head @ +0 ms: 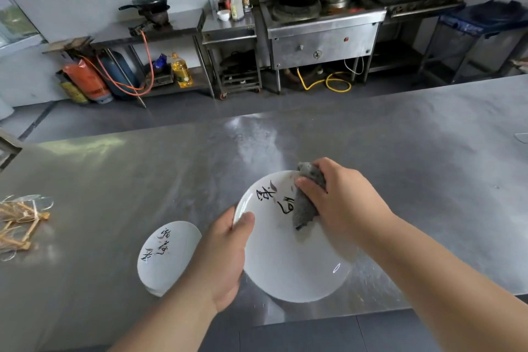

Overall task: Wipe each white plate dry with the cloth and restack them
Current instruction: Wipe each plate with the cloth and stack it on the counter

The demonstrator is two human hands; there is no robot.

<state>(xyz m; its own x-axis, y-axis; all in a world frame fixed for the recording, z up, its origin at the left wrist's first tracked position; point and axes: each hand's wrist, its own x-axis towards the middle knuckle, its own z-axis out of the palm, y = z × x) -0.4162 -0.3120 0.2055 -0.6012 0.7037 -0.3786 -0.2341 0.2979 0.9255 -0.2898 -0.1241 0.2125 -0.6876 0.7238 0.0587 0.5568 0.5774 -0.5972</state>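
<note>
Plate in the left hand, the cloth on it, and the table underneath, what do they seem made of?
Plate: likely glazed ceramic, glossy white with sharp light glints. Cloth: soft grey fabric, fuzzy and crumpled. Table: probably brushed stainless steel, from its dull, streaky reflections.

A white plate (288, 260) with black brush lettering tilts above the worktop's (400, 151) near edge, a crumpled grey cloth (305, 208) pressed on its upper face. A short stack (165, 260) of matching plates lies flat to its left.
</note>
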